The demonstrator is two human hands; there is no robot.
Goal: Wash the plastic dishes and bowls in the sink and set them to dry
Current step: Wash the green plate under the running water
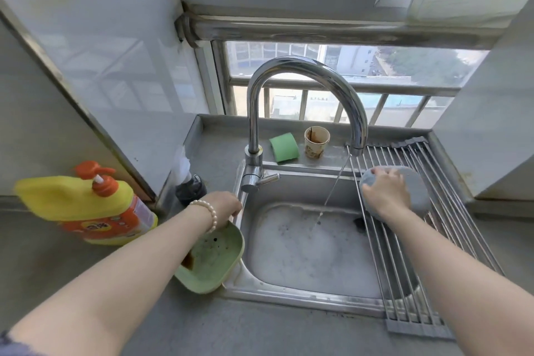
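At the right of the frame the right hand (385, 192) lays its spread fingers on a grey bowl (416, 191), upside down on the drying rack (404, 246). Set it stable across the bars. The left hand (224, 208), fingers hidden, cannot tell, is at the dirty green dish (213, 260) beside the sink (303, 295).

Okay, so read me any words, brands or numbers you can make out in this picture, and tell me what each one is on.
No text here reads clearly enough to quote.
Yellow detergent bottle: the orange label carries a logo and print, too blurred to read.
Paper cup: a brown printed pattern low on its side, too small to tell whether it is lettering.
Green dish, grey dish, faucet, green sponge: no markings visible.
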